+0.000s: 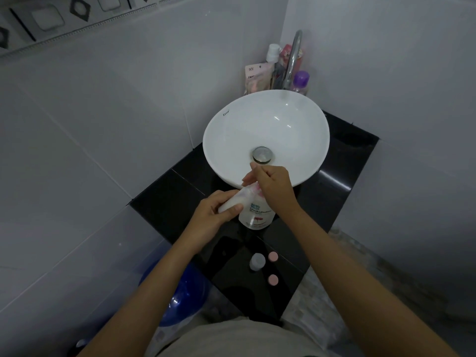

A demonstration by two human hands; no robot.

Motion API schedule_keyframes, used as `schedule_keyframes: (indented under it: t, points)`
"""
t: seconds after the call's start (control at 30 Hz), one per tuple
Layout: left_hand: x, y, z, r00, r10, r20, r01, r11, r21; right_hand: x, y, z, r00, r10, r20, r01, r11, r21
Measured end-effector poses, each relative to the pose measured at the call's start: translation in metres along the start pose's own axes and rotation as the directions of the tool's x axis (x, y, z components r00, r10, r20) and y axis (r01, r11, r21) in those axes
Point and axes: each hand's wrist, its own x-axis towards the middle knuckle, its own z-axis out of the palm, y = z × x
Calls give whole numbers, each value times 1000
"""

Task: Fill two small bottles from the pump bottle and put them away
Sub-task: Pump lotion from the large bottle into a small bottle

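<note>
From the head view, our left hand (212, 216) is wrapped around a small bottle (233, 202), tilted with its mouth up against the pump bottle (257, 213). Our right hand (273, 184) presses down on the pump head, fingers loosely curled and gripping nothing. We judge this the first fill, under way. Nearer us than the grip, a second bottle (257, 261) stands open on the counter (164, 199), two pink caps (273, 256) beside it. Filling it, capping both and putting them away remain.
</note>
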Motion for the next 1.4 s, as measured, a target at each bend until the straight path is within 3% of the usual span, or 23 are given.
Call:
schedule_keyframes:
  t: [0.5, 0.7, 0.9, 1.1, 1.4]
  points:
    - [6, 7, 5, 988, 133, -83, -116, 976, 184, 6, -14, -3, 1000, -29, -3, 29, 999, 40]
    - [3, -1, 10, 981, 126, -150, -111, 988, 103, 6, -14, -3, 1000, -24, -4, 25, 998, 64]
    - [-4, -21, 9, 982, 47, -181, -49, 999, -9, 4, -21, -6, 998, -28, 59, 20, 990, 137]
    - [-16, -68, 13, 994, -78, -77, 88, 986, 141, -1, -26, -10, 992, -83, 92, 52, 954, 295]
    - [-31, -119, 17, 984, -178, -5, 171, 937, 304, -2, -25, -9, 995, -63, 73, 39, 956, 291]
